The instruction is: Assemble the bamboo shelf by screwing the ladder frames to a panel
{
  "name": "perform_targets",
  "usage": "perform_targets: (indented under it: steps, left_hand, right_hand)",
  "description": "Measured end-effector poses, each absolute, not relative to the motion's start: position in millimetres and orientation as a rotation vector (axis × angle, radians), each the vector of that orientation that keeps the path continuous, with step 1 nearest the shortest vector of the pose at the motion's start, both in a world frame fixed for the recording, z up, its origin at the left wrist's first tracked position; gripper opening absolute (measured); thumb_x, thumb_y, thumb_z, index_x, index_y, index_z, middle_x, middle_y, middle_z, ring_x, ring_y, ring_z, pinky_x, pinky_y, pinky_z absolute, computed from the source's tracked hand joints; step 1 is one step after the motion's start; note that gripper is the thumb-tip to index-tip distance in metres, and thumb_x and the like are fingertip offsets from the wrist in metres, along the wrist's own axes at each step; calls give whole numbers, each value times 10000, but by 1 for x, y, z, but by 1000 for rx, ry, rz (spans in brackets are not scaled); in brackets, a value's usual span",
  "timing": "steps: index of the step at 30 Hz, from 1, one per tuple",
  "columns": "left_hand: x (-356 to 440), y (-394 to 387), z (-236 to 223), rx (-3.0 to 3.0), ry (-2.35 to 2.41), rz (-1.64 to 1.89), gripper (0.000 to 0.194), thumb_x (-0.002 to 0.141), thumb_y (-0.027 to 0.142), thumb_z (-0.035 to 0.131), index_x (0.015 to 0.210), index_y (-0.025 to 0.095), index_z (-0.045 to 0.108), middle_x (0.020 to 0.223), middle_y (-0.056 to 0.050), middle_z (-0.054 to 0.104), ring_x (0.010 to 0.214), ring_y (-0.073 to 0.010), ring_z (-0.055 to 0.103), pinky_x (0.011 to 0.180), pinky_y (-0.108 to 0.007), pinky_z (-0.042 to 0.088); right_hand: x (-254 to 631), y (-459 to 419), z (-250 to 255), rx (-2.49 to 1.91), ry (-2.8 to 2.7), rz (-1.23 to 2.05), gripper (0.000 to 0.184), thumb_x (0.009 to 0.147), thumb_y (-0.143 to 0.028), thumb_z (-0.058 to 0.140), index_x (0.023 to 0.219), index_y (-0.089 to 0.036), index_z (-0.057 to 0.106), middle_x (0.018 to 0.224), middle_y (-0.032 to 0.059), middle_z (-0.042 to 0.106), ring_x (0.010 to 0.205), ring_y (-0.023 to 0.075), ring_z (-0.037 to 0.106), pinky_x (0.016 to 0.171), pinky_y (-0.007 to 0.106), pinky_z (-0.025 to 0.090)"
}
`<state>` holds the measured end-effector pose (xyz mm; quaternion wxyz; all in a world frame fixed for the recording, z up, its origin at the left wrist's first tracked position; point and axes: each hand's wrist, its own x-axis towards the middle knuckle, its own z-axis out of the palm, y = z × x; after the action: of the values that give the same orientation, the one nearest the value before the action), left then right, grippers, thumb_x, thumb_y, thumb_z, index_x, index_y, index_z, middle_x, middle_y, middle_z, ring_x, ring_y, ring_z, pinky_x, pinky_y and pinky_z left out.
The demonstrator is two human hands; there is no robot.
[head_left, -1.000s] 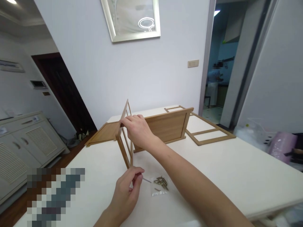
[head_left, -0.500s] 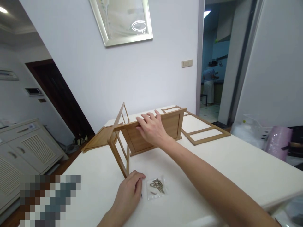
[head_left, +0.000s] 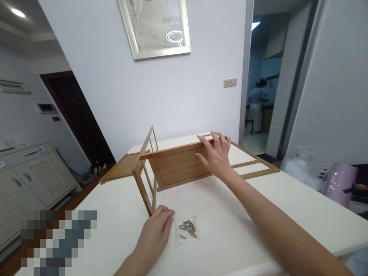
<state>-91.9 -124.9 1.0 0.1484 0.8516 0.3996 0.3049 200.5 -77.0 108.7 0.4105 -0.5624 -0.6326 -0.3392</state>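
A wooden panel stands on its long edge on the white table, joined or butted at its left end to an upright wooden frame. My right hand is at the panel's right end, fingers spread over the top edge and thumb apart in front of its face. Down by the frame's near lower corner, my left hand rests on the table with fingers curled together. Something thin and small shows between its thumb and fingers, too little to name. Just right of it lies a clear bag of screws.
A flat wooden frame lies on the table's right side, and another wooden panel lies at the left. A pink wrapped roll stands beyond the table's right edge. A person stands in the room through the doorway.
My right hand has slid right along the panel's top edge, from near its middle to its right end, with fingers more spread. My left hand stays by the frame's corner. The view has shifted slightly.
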Motion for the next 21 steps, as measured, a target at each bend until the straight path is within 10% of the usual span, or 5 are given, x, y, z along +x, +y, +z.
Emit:
perform_targets:
  steps: [10, 21]
  left_hand:
    - [-80, -141, 27, 2485, 972, 618, 240, 920, 189, 458, 973, 224, 690, 972, -60, 631, 915, -180, 603, 807, -296, 496]
    - [-69, -144, 33, 2662, 1009, 388, 247, 914, 108, 414, 820, 180, 630, 884, -52, 621, 887, -202, 568, 784, -338, 468]
  right_hand:
    - [225, -73, 99, -1332, -1504, -781, 633, 876, -429, 584, 1445, -291, 343, 1600, 85, -41, 1444, 414, 68, 1088, 661, 216]
    - [232, -59, 82, -1248, -1329, -463, 930, 872, -542, 549, 1530, -204, -15, 1562, 178, 158, 1434, 339, 192, 1083, 574, 339]
